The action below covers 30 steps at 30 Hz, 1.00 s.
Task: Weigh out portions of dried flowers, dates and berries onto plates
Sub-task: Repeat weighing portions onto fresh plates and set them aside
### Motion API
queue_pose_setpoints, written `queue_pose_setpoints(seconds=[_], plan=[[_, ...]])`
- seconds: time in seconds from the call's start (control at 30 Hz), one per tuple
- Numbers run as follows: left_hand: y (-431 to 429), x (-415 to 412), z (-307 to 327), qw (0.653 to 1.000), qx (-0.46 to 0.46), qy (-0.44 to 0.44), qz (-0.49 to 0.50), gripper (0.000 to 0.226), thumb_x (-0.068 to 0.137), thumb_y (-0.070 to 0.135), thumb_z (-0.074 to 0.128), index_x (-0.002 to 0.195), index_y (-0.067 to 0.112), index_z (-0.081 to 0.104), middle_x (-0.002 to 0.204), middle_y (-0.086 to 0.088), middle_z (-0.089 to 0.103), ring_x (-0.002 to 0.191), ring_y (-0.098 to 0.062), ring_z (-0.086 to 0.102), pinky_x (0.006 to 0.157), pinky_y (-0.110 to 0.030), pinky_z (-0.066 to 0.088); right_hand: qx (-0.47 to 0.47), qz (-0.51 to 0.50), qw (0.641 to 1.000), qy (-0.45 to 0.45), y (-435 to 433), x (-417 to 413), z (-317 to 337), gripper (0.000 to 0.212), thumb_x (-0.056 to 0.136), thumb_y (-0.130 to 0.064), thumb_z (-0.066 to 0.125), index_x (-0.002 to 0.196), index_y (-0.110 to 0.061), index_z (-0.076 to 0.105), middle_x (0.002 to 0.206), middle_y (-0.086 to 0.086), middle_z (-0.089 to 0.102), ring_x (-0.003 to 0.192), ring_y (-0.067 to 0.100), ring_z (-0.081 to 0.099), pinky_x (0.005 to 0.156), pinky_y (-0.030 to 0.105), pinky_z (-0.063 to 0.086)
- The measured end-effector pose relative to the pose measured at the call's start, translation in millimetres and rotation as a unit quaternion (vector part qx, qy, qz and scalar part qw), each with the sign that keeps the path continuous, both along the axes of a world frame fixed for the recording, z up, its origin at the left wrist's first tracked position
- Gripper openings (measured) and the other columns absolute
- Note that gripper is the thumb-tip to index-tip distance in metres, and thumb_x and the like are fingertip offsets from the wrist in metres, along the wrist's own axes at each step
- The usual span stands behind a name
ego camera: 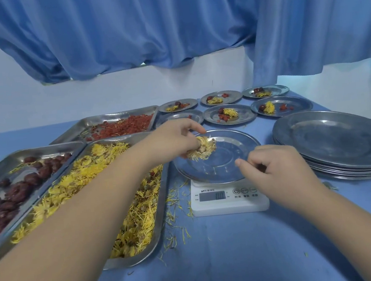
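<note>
A steel plate [227,156] sits on a white digital scale [228,198] in the middle of the blue table. My left hand [175,139] holds a clump of dried yellow flowers [203,148] over the plate's left part. My right hand [274,168] hovers at the plate's near right rim, fingers curled with thumb and forefinger together; I cannot tell if it holds anything. Left of the scale lie three steel trays: yellow flowers [130,214], dark dates [7,193] and red berries [123,125].
Several small plates [229,114] holding flowers, dates and berries stand in two rows at the back. A stack of bare plates [335,140] is at the right. Loose petals [175,201] litter the table beside the scale. Blue curtains hang behind.
</note>
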<state>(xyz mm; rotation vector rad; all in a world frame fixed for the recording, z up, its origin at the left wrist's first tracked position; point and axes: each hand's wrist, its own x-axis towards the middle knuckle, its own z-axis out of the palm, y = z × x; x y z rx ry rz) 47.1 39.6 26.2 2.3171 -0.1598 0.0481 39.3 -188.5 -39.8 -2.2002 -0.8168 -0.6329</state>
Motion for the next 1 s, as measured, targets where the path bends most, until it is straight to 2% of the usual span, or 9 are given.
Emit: queue_pose_setpoints(seconds=[0.1, 0.2, 0.3, 0.4, 0.53, 0.67, 0.73, 0.87, 1.0], plan=[[-7, 12, -7, 0.997, 0.081, 0.006, 0.000, 0.030, 0.088, 0.021, 0.064, 0.117, 0.029, 0.062, 0.085, 0.008, 0.071, 0.072, -0.013, 0.066, 0.069, -0.031, 0.054, -0.008, 0.005, 1.000, -0.010, 0, -1, -1, 0.048, 0.086, -0.027, 0.061, 0.048, -0.016, 0.033, 0.047, -0.004, 0.035, 0.049, 0.014, 0.038, 0.050, 0.037, 0.042], [-1, 19, -12, 0.981, 0.195, -0.016, 0.006, 0.032, 0.095, 0.034, 0.056, 0.126, 0.027, 0.057, 0.103, 0.010, 0.067, 0.087, -0.008, 0.063, 0.068, -0.023, 0.047, -0.022, 0.008, 0.999, -0.025, 2, -3, -1, 0.048, 0.086, -0.029, 0.059, 0.048, -0.017, 0.033, 0.047, -0.004, 0.034, 0.049, 0.015, 0.040, 0.049, 0.037, 0.042], [12, 17, -17, 0.979, 0.194, -0.064, 0.015, 0.033, 0.097, 0.037, 0.053, 0.127, 0.025, 0.057, 0.121, 0.005, 0.059, 0.099, -0.008, 0.056, 0.079, -0.024, 0.040, -0.058, 0.013, 0.996, -0.061, 9, -8, -2, 0.049, 0.089, -0.030, 0.059, 0.050, -0.021, 0.030, 0.049, -0.005, 0.032, 0.048, 0.014, 0.038, 0.047, 0.037, 0.042], [30, 9, -20, 0.981, 0.164, -0.103, 0.021, 0.027, 0.097, 0.037, 0.053, 0.121, 0.027, 0.061, 0.115, 0.012, 0.058, 0.090, 0.005, 0.051, 0.073, -0.017, 0.037, -0.086, 0.031, 0.990, -0.110, 21, -18, -2, 0.044, 0.088, -0.033, 0.054, 0.051, -0.021, 0.033, 0.052, -0.006, 0.032, 0.047, 0.015, 0.036, 0.042, 0.034, 0.041], [69, -11, -25, 0.983, 0.139, -0.111, 0.054, 0.020, 0.097, 0.036, 0.053, 0.113, 0.034, 0.063, 0.106, 0.022, 0.059, 0.094, 0.005, 0.054, 0.071, -0.017, 0.041, -0.103, 0.071, 0.981, -0.147, 48, -30, 4, 0.045, 0.089, -0.033, 0.053, 0.050, -0.017, 0.037, 0.053, -0.006, 0.032, 0.047, 0.017, 0.036, 0.038, 0.031, 0.037], [124, -31, -24, 0.972, 0.164, -0.112, 0.123, 0.014, 0.096, 0.032, 0.053, 0.105, 0.037, 0.062, 0.096, 0.020, 0.061, 0.064, 0.008, 0.058, 0.051, -0.013, 0.041, -0.115, 0.082, 0.983, -0.118, 87, -33, 12, 0.046, 0.088, -0.032, 0.052, 0.049, -0.020, 0.032, 0.050, -0.008, 0.028, 0.046, 0.015, 0.034, 0.040, 0.030, 0.034], [158, -38, -20, 0.963, 0.183, -0.109, 0.166, 0.013, 0.096, 0.032, 0.053, 0.105, 0.035, 0.062, 0.096, 0.019, 0.061, 0.064, 0.004, 0.057, 0.052, -0.018, 0.041, -0.149, 0.075, 0.976, -0.138, 98, -34, 10, 0.045, 0.088, -0.033, 0.051, 0.050, -0.021, 0.032, 0.050, -0.008, 0.030, 0.045, 0.014, 0.034, 0.038, 0.028, 0.034], [231, -44, -15, 0.936, 0.193, -0.097, 0.278, 0.013, 0.096, 0.036, 0.053, 0.101, 0.033, 0.065, 0.096, 0.006, 0.066, 0.078, -0.014, 0.060, 0.072, -0.032, 0.045, -0.208, 0.050, 0.958, -0.192, 97, -34, -1, 0.041, 0.089, -0.034, 0.047, 0.053, -0.022, 0.032, 0.052, -0.006, 0.037, 0.046, 0.016, 0.042, 0.037, 0.024, 0.028], [290, -51, -31, 0.911, 0.173, -0.087, 0.364, 0.016, 0.094, 0.035, 0.050, 0.098, 0.030, 0.066, 0.076, 0.003, 0.068, 0.064, -0.021, 0.061, 0.055, -0.025, 0.043, -0.205, 0.036, 0.952, -0.223, 95, -32, -8, 0.036, 0.089, -0.032, 0.048, 0.055, -0.021, 0.041, 0.056, -0.006, 0.041, 0.052, 0.016, 0.044, 0.048, 0.024, 0.022]])
